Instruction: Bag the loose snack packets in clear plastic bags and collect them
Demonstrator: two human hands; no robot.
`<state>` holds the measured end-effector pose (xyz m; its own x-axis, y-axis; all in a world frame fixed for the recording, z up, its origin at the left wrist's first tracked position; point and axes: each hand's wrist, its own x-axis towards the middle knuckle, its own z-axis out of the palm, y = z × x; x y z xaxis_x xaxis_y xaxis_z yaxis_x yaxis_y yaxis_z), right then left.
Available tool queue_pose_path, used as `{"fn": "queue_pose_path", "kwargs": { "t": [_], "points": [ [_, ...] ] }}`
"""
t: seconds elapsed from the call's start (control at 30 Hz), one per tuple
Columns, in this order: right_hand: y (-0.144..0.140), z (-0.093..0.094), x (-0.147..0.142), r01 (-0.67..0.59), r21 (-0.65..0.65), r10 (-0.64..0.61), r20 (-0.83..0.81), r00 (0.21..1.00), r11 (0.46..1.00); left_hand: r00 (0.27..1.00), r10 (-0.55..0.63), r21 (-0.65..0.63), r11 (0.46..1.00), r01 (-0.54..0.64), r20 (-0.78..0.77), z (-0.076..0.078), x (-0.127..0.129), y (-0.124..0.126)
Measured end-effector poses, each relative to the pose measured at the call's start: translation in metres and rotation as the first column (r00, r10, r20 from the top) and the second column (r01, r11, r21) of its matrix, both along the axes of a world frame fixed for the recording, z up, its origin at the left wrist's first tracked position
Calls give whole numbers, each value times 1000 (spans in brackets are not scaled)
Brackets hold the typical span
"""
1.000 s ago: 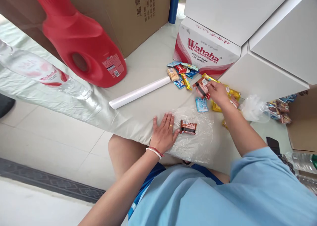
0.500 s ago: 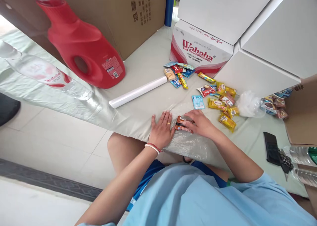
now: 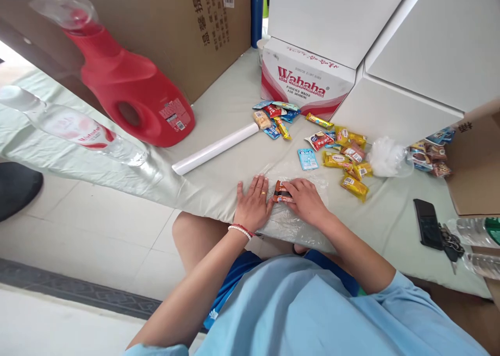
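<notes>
Bringing a second brown snack [image 3: 282,192] onto the plastic sheet [image 3: 300,223], the right hand [image 3: 307,200] grips it while the left hand [image 3: 253,205] lies flat, released.

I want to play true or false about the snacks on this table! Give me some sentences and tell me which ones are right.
1. The left hand lies flat on the clear plastic sheet. True.
2. The right hand rests on a brown snack packet. True.
3. The big jug is blue. False: it is red.
4. The white roll stands upright. False: it lies flat on the table.
5. A black phone lies to the right of the person. True.
6. The Wahaha box lies on the floor. False: it stands on the table.
</notes>
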<state>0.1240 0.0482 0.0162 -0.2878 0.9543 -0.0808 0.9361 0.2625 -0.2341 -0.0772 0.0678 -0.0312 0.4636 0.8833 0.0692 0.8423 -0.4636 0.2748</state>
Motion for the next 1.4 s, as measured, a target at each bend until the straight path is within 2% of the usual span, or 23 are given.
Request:
{"fn": "queue_pose_path", "kwargs": {
  "t": [0.1,0.2,0.3,0.4,0.47,0.53,0.63,0.7,0.8,0.9,1.0,1.07,1.2,1.33,1.4],
  "points": [
    [0,-5,-2,27,-18,-27,-14,1000,999,999,22,22,1000,-22,33,1,-2,-1],
    [-6,-1,7,16,4,-15,-145,989,1000,995,29,39,999,-33,100,3,-13,-3],
    [-26,13,29,29,83,-1,-316,949,996,982,-79,-23,996,84,173,8,-38,-3],
    [-62,20,52,-22,99,59,-398,916,995,955,-207,-130,963,237,211,16,-69,-2],
    [-89,14,63,-79,53,93,-398,912,995,935,-281,-188,928,323,218,21,-86,-1],
    [-112,1,69,-90,23,92,-375,922,996,914,-353,-226,891,393,200,26,-95,-2],
    [-133,-22,70,-4,50,23,-382,924,999,903,-408,-245,869,430,136,30,-95,-6],
    [-136,-30,69,62,74,-24,-423,906,995,906,-406,-251,871,423,120,30,-90,-9],
    [-130,-24,70,81,73,-34,-498,867,994,913,-364,-265,876,403,184,30,-85,-12],
    [-115,-2,76,39,7,-28,-579,815,999,917,-250,-295,892,344,312,32,-86,-8],
    [-90,19,83,65,-82,-103,-634,767,994,892,-105,-353,893,279,439,36,-83,2],
    [-68,27,88,120,-148,-188,-657,730,982,866,-8,-396,887,236,499,37,-77,12],
    [-20,24,92,215,-293,-362,-690,627,932,811,141,-457,874,168,568,36,-61,32],
    [12,10,90,324,-459,-562,-673,482,827,795,51,-465,833,299,604,31,-51,37],
    [18,3,90,328,-515,-611,-665,429,792,816,11,-436,849,298,578,27,-48,35]
  ]
}}
